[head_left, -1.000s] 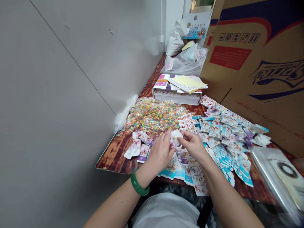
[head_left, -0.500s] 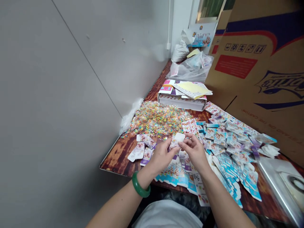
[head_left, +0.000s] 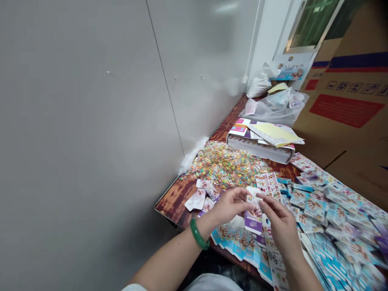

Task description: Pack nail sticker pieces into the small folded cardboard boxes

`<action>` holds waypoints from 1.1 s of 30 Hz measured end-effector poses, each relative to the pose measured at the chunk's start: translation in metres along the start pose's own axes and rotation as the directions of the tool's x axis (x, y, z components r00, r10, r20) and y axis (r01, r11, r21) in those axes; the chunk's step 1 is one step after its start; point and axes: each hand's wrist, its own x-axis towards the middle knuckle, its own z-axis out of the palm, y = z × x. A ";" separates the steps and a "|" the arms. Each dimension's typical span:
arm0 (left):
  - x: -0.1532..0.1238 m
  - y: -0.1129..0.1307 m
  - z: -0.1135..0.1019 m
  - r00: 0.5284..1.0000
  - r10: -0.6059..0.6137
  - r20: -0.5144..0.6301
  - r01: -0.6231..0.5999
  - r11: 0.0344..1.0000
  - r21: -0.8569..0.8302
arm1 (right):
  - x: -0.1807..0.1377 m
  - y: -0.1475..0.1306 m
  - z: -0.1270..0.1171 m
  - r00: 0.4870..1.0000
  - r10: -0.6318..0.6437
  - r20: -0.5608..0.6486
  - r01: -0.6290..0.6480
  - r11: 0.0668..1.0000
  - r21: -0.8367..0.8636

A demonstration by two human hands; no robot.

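Between my two hands is a small white and purple carton, with its white flap at the top. My left hand, wearing a green bangle at the wrist, pinches the carton's left edge. The fingertips of my right hand close on the flap at its upper right. Fanned blue flat cartons lie below the hands. Left of them are several loose purple and white cartons. A sticker sheet lies just behind my right hand.
Small clear bags of colourful pieces are heaped behind my hands. Filled blue cartons pile up at right. A white box with papers stands farther back. A grey wall borders the left; a large cardboard box borders the right.
The view has swung left, so the table appears farther right. The carton is turned so its purple lower front now shows, and my right fingers are at its flap.
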 end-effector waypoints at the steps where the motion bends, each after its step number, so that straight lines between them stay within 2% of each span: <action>1: -0.001 0.000 -0.001 1.000 -0.010 0.006 0.010 1.000 0.010 | -0.001 0.001 -0.002 0.999 0.010 0.039 -0.009 1.000 -0.008; 5: -0.009 0.001 -0.007 0.998 0.006 0.060 -0.012 0.995 0.099 | -0.006 0.003 -0.005 0.983 0.036 0.179 -0.035 0.999 -0.012; 9: -0.020 0.006 -0.006 0.992 0.095 0.081 -0.116 0.941 0.318 | -0.005 -0.006 0.001 0.983 -0.058 0.173 0.075 0.993 -0.092; 13: -0.026 0.004 0.002 0.979 0.198 0.054 -0.189 0.769 0.610 | -0.002 -0.019 0.013 0.991 -0.105 0.088 0.111 0.991 -0.072; 17: -0.020 -0.002 0.005 0.933 0.358 0.017 -0.239 0.584 0.776 | 0.001 -0.028 0.025 0.995 -0.098 -0.008 0.099 0.995 0.029; 20: -0.016 -0.001 0.001 0.904 0.424 0.060 -0.271 0.459 0.846 | 0.002 -0.035 0.028 0.983 -0.179 0.046 0.182 0.980 -0.076; 23: -0.015 0.002 -0.004 0.892 0.445 0.084 -0.284 0.405 0.869 | 0.000 -0.043 0.029 0.959 -0.270 0.087 0.282 0.944 -0.169; 25: -0.016 0.004 -0.006 0.885 0.456 0.094 -0.291 0.383 0.877 | 0.000 -0.048 0.030 0.972 -0.224 0.068 0.231 0.964 -0.132; 29: -0.019 0.007 -0.007 0.871 0.476 0.119 -0.311 0.350 0.883 | 0.005 -0.058 0.035 0.997 -0.033 0.070 0.032 0.999 0.024; 33: -0.020 0.010 -0.010 0.861 0.494 0.122 -0.331 0.362 0.871 | 0.009 -0.063 0.042 1.000 -0.004 0.028 0.003 0.998 0.065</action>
